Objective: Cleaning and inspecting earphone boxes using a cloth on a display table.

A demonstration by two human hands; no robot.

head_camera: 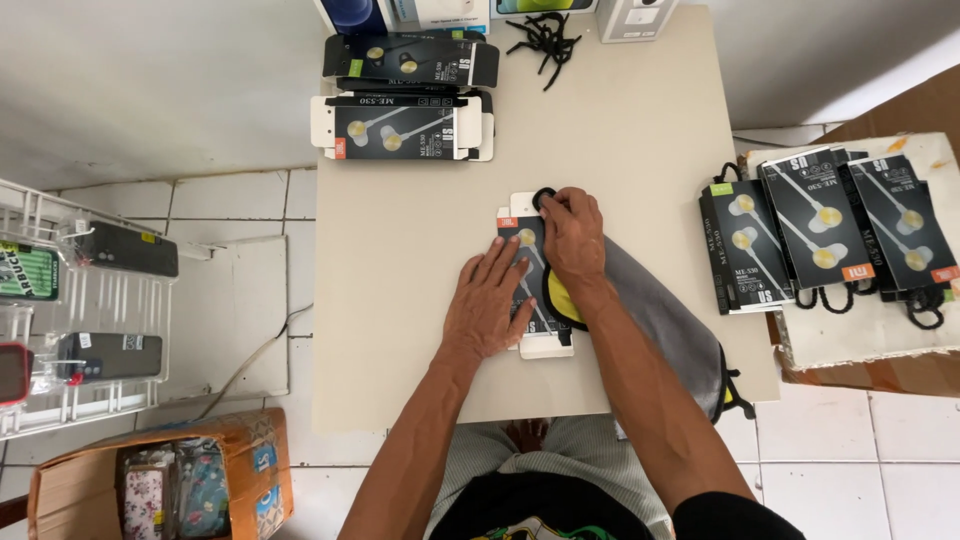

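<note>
A black earphone package (pixel 523 243) with a white card backing lies flat in the middle of the beige table (pixel 400 260). My left hand (pixel 490 300) rests flat on it, fingers spread, pressing it down. My right hand (pixel 572 235) grips the package's top end, fingers pinched at a black loop by the hanger tab. A grey cloth with a yellow and black edge (pixel 655 310) lies under my right forearm.
Two stacks of the same earphone packages (pixel 405 125) sit at the table's far side, with black ties (pixel 545 40) beside them. More packages (pixel 825 230) lie on a box to the right. A white wire rack (pixel 80 300) and a cardboard box (pixel 170 485) stand on the left.
</note>
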